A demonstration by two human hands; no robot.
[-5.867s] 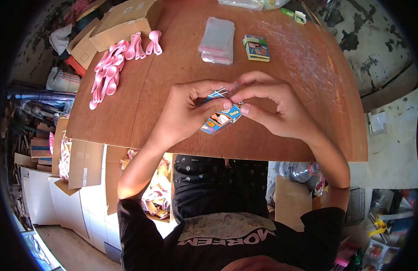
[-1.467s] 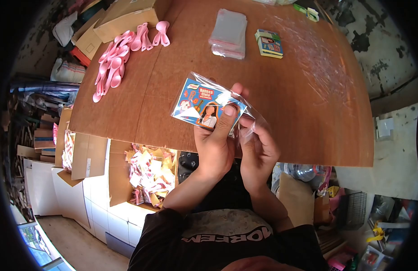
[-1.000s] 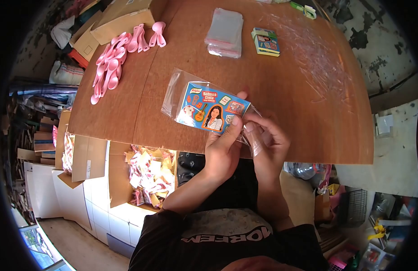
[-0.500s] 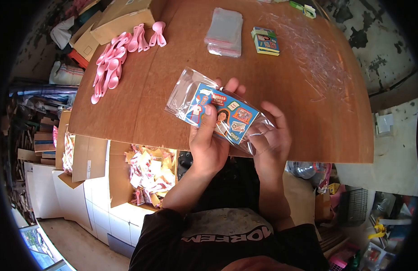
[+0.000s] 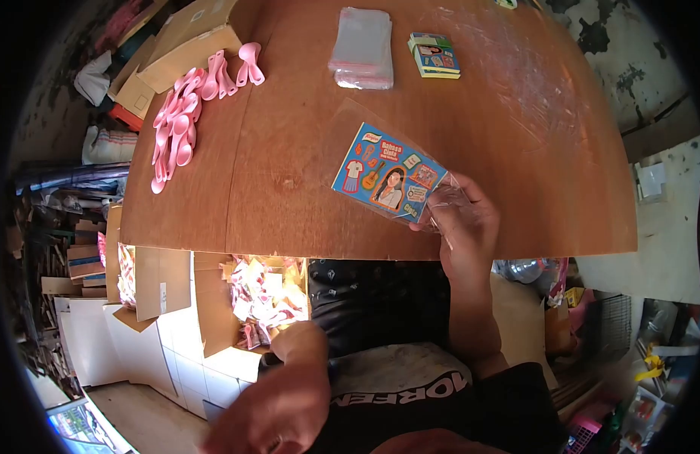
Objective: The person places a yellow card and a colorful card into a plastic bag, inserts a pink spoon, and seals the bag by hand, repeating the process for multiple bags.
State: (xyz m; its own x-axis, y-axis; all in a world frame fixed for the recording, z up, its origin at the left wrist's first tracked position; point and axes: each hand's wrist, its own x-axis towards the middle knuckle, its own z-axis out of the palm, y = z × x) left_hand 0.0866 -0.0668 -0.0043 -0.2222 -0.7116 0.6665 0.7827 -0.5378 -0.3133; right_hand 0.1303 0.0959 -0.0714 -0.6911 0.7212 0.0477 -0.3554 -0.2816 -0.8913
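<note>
1. Printed card (image 5: pixel 390 175) inside a clear sleeve (image 5: pixel 350 121), tilted above the near part of the brown table (image 5: pixel 289 151), picture side toward the camera; contact with the tabletop not determinable.
2. Right hand (image 5: pixel 468 225): fingers curled nearly closed, pinching the sleeve's right end, with film bunched about them. Left hand (image 5: pixel 273 412): below the table's near edge, well apart from the sleeve, strongly blurred; spread of the fingers and any load impossible to tell.
3. Possible fault: loss of the sleeve, owing to slick film and a hold at one end only, with the left portion unsupported.
4. Possible fault: escape of the card, if tipped with an unsealed end downward.
5. Possible fault: creased film or a bent card corner, from too tight a squeeze at the gathered end.
6. Possible fault: stray plastic clinging to the sleeve, if laid among the loose strips (image 5: pixel 539 83) at the table's right side.
7. Possible fault: disturbance of the packets (image 5: pixel 266 291) in the open carton (image 5: pixel 214 299), from a careless sweep of the nearby left hand.
8. Hidden: reverse of the card; any second item behind it; right fingertips, in part.
9. Hard to make out: sleeve's faint left edge against the wood; position of any opening; smallest lettering; individual packets, washed out by glare. Cut off at the top edge: small object (image 5: pixel 506 3), unidentifiable.
</note>
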